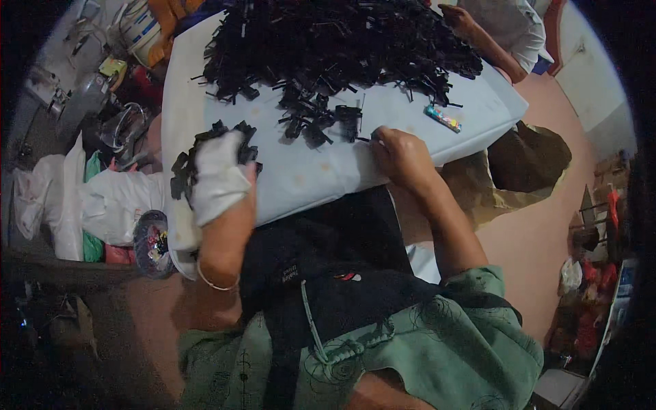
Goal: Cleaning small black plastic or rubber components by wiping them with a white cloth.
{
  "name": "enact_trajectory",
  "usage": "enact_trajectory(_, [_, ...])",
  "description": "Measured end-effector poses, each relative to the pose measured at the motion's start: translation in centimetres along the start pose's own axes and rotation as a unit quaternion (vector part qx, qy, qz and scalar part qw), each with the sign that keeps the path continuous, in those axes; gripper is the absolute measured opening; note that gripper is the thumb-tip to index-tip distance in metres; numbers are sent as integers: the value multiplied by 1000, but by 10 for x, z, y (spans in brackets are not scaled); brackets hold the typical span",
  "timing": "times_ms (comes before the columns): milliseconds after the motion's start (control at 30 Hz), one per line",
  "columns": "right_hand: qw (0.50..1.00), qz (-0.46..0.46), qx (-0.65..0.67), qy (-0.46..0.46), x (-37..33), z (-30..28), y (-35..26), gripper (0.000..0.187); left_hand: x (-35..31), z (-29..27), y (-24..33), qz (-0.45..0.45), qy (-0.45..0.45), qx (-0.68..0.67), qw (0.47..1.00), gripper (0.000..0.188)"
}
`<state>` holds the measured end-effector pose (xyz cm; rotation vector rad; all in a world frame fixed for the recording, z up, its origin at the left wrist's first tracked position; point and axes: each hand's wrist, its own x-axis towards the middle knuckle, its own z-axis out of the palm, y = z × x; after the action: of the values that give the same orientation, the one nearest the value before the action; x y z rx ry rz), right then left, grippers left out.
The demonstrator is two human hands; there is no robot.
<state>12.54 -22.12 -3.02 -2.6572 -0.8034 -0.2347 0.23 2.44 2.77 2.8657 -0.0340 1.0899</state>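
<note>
My left hand [222, 171], in a white glove or cloth wrap, is over a small pile of black plastic parts [180, 179] at the table's left; its fingers are hidden. Near the front edge, my right hand [403, 156] is closed in a pinch, with the dark tip of a small black plastic part [363, 139] showing at its fingertips. Just beyond it lies another black part [349, 120], beside a loose cluster [307, 116]. A large heap of the same black parts [335, 44] covers the far side of the pale table [294, 171].
A small colourful wrapped tube [443, 118] lies toward the right edge. At the far right another person's arm [495, 55] reaches to the heap. An open brown sack [526, 167] stands right of the table; plastic bags [123, 201] and a clear bowl [153, 242] are at the left.
</note>
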Motion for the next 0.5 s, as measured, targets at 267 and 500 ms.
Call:
enact_trajectory(267, [954, -280, 51, 91, -26, -10, -42, 13, -11, 33, 51, -102, -141, -298, 939, 27])
enact_trajectory(500, [937, -308, 126, 106, -20, 1, -50, 16, -13, 47, 53, -219, -177, -526, 803, 26])
